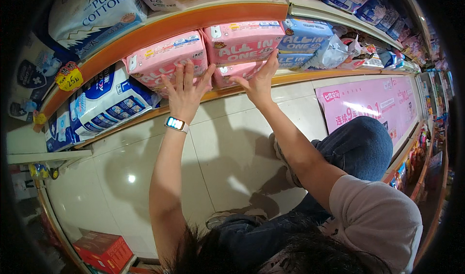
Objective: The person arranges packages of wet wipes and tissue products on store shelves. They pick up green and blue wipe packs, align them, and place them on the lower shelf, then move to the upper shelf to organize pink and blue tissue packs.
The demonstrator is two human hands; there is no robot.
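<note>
On the low shelf stand pink packs printed "ALL IN ONE". My left hand (188, 92), with a smartwatch (176, 123) on its wrist, lies with spread fingers against the front of the left pink pack (165, 56). Against the right side of the stacked pink packs rests my right hand (258, 83); its thumb is at the lower pack (238, 70) and its fingertips reach the upper pack (245, 43). Neither hand is closed around a pack. Blue packs (305, 36) of similar print are stacked just right of the pink ones.
A large white and blue pack (112, 99) leans on the low shelf at left. The orange shelf edge (174, 17) overhangs the packs. A red box (103, 252) sits at the lower left. A pink poster (367, 103) lies right of the tiled floor (225, 136), near my bent knee (358, 147).
</note>
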